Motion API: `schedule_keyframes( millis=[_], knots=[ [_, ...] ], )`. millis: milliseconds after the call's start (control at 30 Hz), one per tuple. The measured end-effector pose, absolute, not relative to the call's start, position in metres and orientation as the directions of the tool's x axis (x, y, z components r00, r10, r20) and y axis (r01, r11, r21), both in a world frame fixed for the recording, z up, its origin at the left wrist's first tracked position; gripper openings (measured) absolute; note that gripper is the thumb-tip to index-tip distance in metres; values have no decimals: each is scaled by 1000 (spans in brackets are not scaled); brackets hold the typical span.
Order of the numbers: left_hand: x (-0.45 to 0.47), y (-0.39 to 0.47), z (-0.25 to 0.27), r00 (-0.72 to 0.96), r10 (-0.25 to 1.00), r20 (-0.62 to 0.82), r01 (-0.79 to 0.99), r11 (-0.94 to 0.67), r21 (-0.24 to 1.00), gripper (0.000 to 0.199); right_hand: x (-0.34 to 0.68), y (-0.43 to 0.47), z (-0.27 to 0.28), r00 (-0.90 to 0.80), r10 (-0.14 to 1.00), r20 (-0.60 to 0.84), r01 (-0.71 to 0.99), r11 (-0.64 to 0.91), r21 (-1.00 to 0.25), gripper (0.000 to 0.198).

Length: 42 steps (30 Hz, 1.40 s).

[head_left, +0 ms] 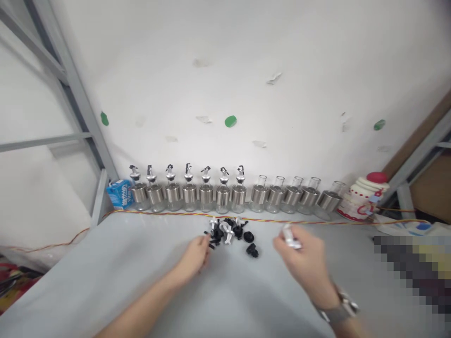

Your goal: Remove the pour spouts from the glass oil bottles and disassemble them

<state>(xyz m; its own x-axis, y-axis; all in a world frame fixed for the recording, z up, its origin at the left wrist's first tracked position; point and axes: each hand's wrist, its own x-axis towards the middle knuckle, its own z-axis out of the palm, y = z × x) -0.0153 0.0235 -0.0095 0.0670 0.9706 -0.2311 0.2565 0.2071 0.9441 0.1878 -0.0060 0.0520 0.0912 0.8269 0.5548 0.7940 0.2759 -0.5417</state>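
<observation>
My right hand (303, 251), blurred by motion, is closed round a silver pourer spout (291, 237) above the right side of the table. At the left edge of a loose pile, my left hand (195, 253) pinches a small black part (211, 245), its shape unclear. The pile holds silver spouts (228, 233) and black pieces mixed together. Just right of it lie a round black stopper (248, 236) and another black piece (252, 250). Behind stand several glass bottles with steel sleeves: those on the left carry pourer tops (206, 174), those on the right have bare necks (279, 182).
A blue carton (120, 194) stands at the row's left end, a white and red snowman-like container (364, 197) at its right. A red-yellow twisted wire (186, 214) runs along the grey table (141, 263) before the bottles. Metal frame posts (82, 103) flank the white wall.
</observation>
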Motion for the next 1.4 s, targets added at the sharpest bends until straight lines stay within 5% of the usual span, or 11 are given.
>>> schedule_keyframes(
  millis=[367,533,733,1033,1233,1400],
  knots=[
    [-15,34,-8,40,988,-149,414,120,902,36,155,10,7,-150,982,119,787,191,-587,19],
    [-29,37,-19,80,980,-181,482,121,868,26,146,9,-13,-197,977,84,816,211,-538,22],
    [-34,35,-18,3,998,-63,519,52,853,28,144,12,-17,-166,977,130,759,211,-615,56],
    [-26,34,-13,10,1000,1,577,-7,817,36,137,11,-9,-347,884,314,892,414,-183,8],
    [-22,18,-7,70,996,49,724,-84,684,23,139,28,-8,-411,840,355,907,414,74,5],
    [-18,11,-1,132,988,83,896,-155,416,16,148,26,-5,-433,829,354,898,432,86,18]
  ],
)
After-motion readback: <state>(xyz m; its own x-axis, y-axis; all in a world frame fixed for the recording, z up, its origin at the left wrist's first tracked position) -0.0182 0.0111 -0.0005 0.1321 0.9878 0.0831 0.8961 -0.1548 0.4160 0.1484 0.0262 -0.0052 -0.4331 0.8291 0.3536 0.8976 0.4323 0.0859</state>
